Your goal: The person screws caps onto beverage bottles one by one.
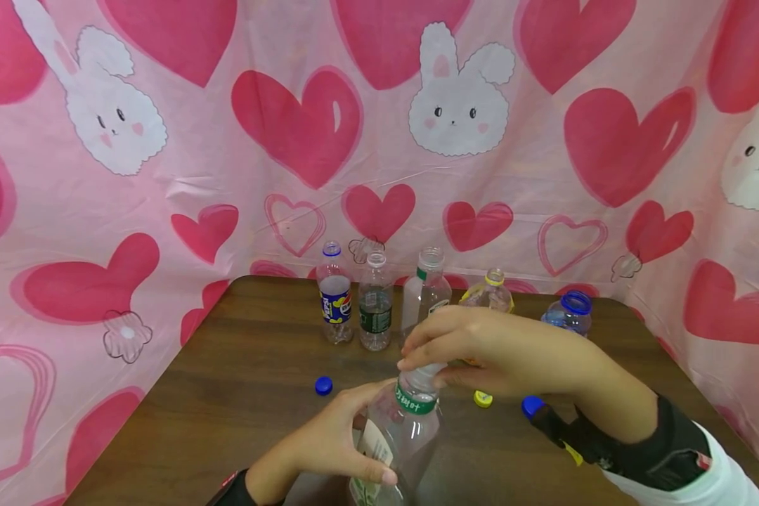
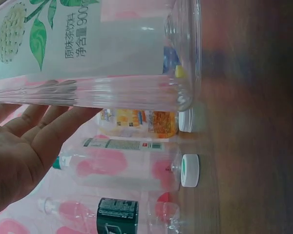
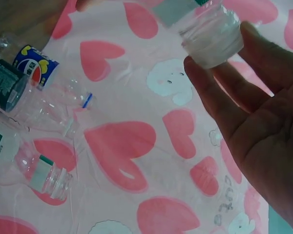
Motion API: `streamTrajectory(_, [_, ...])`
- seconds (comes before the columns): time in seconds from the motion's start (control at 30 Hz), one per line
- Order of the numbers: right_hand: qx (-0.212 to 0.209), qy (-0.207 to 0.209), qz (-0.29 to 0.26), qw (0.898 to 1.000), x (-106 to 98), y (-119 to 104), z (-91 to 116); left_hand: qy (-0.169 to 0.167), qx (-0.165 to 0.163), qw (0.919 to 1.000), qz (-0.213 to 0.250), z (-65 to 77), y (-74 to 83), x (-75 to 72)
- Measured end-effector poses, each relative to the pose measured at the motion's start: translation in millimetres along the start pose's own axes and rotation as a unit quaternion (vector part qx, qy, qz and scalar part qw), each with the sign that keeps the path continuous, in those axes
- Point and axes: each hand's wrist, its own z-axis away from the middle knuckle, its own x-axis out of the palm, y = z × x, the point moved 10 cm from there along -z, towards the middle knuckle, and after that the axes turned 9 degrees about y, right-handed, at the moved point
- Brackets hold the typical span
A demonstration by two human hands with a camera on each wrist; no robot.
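Note:
A large clear plastic bottle (image 1: 411, 439) with a green neck band stands upright nearest me, a leafy printed label (image 2: 83, 39) on its side. My left hand (image 1: 338, 436) grips its body, thumb across the near side and fingers behind. At the top, my right hand (image 1: 474, 344) reaches over from the right and pinches the whitish neck end (image 3: 212, 39) between thumb and fingers. Blur hides whether a cap sits there. The right wrist view shows this end tilted, with the thumb on one side and fingertips on the other.
Behind stand uncapped bottles: a Pepsi bottle (image 1: 336, 302), a green-labelled bottle (image 1: 376, 309), another green-banded bottle (image 1: 420, 295), a yellow-ringed bottle (image 1: 490, 292) and a blue-rimmed bottle (image 1: 572, 313). A blue cap (image 1: 323, 385), a yellow cap (image 1: 483, 398) and a white cap (image 2: 190, 170) lie on the table.

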Motion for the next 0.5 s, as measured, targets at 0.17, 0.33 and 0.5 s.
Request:
streamTrajectory(0.17, [0.011, 0.008, 0.044, 0.999, 1.7, 2.5, -1.7, -0.007, -0.009, 0.9994, 0.032, 0.0, -0.3, 1.5])
streamTrajectory(0.33, [0.053, 0.004, 0.052, 0.997, 3.7, 9.5, -1.5, -0.013, 0.013, 0.999, 0.041, -1.4, 3.4, 3.3])
streamTrajectory(0.5, [0.062, 0.004, 0.051, 0.997, 4.1, 11.1, -2.4, -0.009, 0.013, 0.9984, 0.054, -3.0, 4.0, 3.8])
